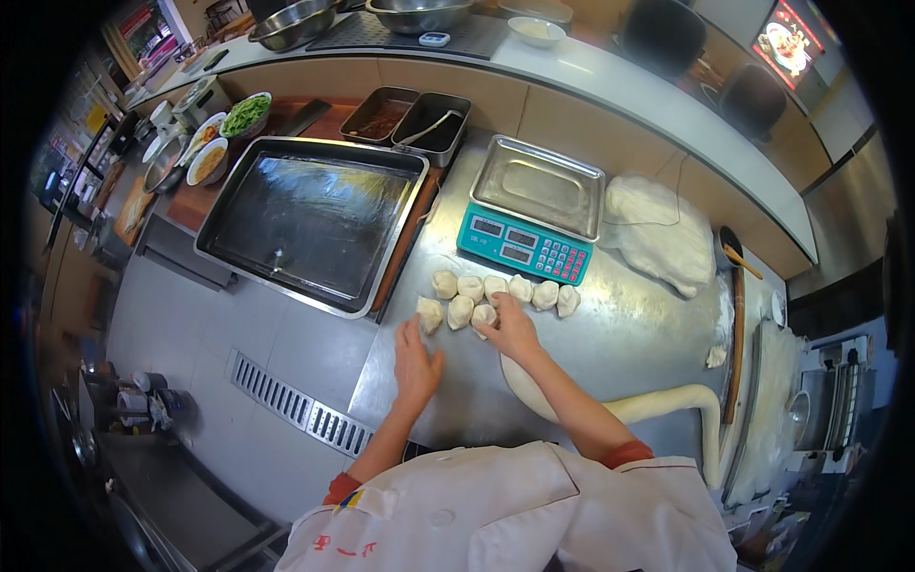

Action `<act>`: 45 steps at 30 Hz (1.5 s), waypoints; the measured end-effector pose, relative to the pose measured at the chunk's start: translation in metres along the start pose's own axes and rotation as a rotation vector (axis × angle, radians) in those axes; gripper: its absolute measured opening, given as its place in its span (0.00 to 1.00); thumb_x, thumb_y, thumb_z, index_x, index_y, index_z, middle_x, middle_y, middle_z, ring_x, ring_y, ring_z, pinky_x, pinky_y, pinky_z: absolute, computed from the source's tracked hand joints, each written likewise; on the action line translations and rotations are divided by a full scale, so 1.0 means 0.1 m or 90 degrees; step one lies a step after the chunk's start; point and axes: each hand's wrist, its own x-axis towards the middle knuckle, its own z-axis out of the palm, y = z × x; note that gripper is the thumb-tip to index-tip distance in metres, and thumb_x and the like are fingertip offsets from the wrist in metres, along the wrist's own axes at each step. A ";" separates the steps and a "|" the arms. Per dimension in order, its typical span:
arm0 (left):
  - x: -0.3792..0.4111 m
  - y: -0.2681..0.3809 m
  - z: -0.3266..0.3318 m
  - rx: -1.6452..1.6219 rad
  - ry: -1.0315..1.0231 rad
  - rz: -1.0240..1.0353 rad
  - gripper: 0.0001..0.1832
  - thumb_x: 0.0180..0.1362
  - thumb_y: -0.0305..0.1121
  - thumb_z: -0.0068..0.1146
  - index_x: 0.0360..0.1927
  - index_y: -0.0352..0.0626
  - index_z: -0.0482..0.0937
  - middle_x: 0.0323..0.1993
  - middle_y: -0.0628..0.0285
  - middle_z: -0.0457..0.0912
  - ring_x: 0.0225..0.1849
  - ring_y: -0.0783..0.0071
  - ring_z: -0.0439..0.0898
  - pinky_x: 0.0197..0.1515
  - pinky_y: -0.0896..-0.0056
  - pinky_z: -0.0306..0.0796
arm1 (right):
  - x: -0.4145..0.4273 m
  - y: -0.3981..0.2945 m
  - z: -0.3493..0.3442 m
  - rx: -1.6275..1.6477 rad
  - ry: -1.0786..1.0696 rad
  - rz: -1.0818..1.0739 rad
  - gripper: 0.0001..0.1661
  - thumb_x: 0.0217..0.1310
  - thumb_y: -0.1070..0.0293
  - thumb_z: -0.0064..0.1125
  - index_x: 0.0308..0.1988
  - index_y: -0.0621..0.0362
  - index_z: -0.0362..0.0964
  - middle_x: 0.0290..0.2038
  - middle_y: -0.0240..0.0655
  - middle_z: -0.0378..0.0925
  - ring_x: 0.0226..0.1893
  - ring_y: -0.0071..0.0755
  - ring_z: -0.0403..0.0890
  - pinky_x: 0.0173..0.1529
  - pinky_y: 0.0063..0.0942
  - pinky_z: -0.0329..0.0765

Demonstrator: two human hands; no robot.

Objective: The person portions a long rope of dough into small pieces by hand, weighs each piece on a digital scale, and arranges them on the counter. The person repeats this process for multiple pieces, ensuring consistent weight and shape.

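Observation:
Several small dough pieces (460,312) lie in two rows on the steel worktop (443,400), just in front of a teal digital scale (525,243) with a steel pan. My right hand (511,329) has its fingers around a dough piece (485,315) in the nearer row; whether it grips the piece is hard to tell. At the left end of that row, my left hand (417,361) touches or nearly touches another dough piece (429,314), its fingers apart. A long dough rope (661,402) curves under my right forearm and bends towards me at the right.
An oiled black tray (314,222) sits to the left. Beyond it are two steel containers (379,116) and bowls of food (245,116). Behind the rope lies a large covered dough mass (661,232). At the right are a wooden rolling pin (735,343) and a small dough scrap (715,357).

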 end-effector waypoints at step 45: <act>-0.48 1.78 0.94 -0.457 -0.381 0.153 0.57 0.36 0.32 0.72 0.70 0.43 0.50 0.61 0.51 0.69 0.63 0.61 0.68 0.62 0.63 0.62 | -0.93 0.36 -1.89 0.203 -0.133 -0.285 0.17 0.50 0.65 0.69 0.39 0.57 0.73 0.35 0.36 0.77 0.36 0.36 0.79 0.42 0.29 0.75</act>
